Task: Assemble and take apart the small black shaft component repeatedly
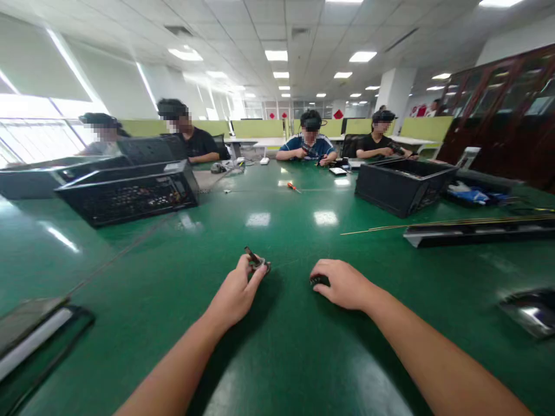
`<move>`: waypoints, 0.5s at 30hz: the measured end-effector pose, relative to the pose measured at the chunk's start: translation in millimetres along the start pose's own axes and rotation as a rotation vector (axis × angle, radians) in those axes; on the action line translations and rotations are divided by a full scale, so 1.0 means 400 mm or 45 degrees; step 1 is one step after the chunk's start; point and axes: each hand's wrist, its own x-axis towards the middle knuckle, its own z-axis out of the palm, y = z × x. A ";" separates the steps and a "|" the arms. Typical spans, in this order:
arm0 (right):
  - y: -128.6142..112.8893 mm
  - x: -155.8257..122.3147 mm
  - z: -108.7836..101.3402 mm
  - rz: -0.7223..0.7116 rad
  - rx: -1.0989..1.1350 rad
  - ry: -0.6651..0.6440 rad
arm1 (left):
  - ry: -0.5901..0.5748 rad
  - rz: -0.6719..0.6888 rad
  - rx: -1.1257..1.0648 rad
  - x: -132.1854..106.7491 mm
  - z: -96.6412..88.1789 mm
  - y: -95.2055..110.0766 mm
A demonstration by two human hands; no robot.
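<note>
From afar, my left hand [235,290] pinches 1 metal part [262,265], probably to leave its dark end free; right of it, my right hand [342,282] grasps 1 ridged piece [319,280].

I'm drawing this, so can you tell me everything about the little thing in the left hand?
The little thing looks like metal: a dark, narrow bar slanting up and left, with a greyish, rounded part at its lower right. The left hand pinches it between thumb and fingers over the green table. Fingers hide some of it, so I can't tell what it is.
</note>
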 end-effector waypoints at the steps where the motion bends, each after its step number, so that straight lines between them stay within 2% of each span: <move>1: 0.000 -0.001 -0.002 0.003 -0.008 -0.003 | 0.001 0.010 0.046 -0.001 -0.013 -0.006; 4: 0.001 -0.002 -0.008 0.008 -0.027 -0.004 | 0.038 0.047 0.220 -0.013 -0.061 -0.035; 8: 0.005 -0.001 -0.009 0.006 -0.039 0.014 | 0.157 0.086 0.501 -0.078 -0.153 -0.117; 12: 0.006 0.001 -0.004 -0.016 -0.039 0.009 | 0.175 -0.124 0.521 -0.173 -0.239 -0.216; 15: 0.006 0.001 -0.002 -0.020 -0.018 0.009 | 0.212 -0.291 0.497 -0.227 -0.278 -0.273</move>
